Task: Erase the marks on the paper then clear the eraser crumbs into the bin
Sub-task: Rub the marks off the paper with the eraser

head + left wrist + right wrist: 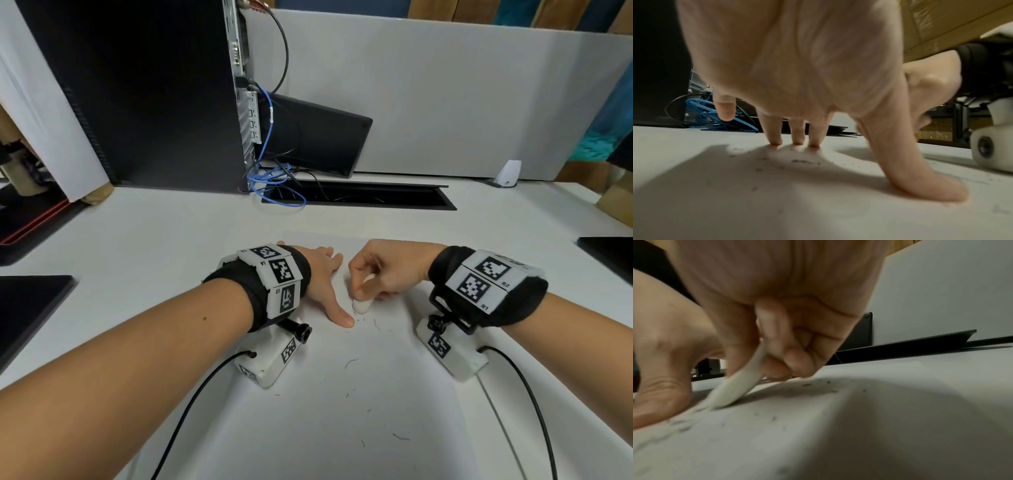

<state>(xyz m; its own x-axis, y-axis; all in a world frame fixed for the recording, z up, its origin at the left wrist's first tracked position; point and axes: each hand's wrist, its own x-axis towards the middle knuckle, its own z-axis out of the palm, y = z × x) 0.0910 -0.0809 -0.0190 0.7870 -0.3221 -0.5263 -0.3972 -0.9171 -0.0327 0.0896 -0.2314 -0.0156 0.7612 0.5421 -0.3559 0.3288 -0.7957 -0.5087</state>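
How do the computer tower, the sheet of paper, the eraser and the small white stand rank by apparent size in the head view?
1. computer tower
2. paper, though nearness enlarges it
3. small white stand
4. eraser, partly hidden in the right hand

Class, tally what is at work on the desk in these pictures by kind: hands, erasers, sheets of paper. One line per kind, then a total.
Hands: 2, left hand and right hand
Erasers: 1, white eraser
Sheets of paper: 1, paper
Total: 4
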